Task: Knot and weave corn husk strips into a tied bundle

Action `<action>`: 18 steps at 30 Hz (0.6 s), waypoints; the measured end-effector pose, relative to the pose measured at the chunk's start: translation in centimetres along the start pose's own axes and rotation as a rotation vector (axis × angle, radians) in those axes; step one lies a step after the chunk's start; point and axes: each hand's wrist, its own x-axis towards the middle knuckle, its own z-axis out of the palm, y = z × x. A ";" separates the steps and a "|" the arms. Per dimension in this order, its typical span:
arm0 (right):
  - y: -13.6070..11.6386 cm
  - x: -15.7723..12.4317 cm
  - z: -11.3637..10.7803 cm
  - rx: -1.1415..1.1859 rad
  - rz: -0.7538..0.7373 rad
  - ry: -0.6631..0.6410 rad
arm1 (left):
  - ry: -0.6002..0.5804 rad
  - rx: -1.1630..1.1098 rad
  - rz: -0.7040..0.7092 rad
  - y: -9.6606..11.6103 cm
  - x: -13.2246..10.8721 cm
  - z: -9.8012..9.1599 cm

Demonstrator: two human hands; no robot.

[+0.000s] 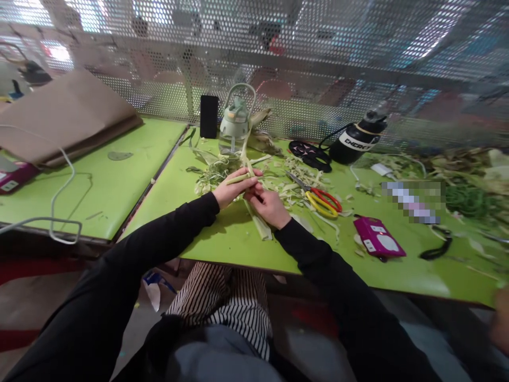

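Observation:
Both of my hands meet over the green table (159,223), near its front edge. My left hand (233,188) is closed around pale green plant strips (246,146) that stick up past its fingers. My right hand (271,207) pinches the same bundle close beside the left fingertips. A wide pale husk strip (260,225) hangs below the hands toward me. Shredded husk scraps (214,175) lie heaped behind the hands. Scissors (322,201) with red and yellow handles rest to the right of my right hand.
At the back stand a phone (209,116), a pale green bottle (234,127) and a tilted black bottle (356,140). A magenta power box (379,237) lies to the right. Brown cardboard (75,116) covers the left table. Another person's hand (500,321) shows at the right edge.

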 end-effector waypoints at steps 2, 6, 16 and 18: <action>0.0 0.1 0.1 -0.001 -0.006 0.002 | 0.005 0.006 0.008 0.1 0.0 0.0; -0.3 0.5 0.2 -0.004 -0.014 0.007 | 0.011 0.022 0.035 0.5 -0.1 -0.1; -0.5 1.1 0.4 0.002 -0.038 0.043 | 0.015 0.010 0.049 0.9 -0.4 -0.1; -0.6 1.0 0.4 0.007 -0.037 0.059 | 0.002 -0.001 0.046 1.0 -0.5 0.0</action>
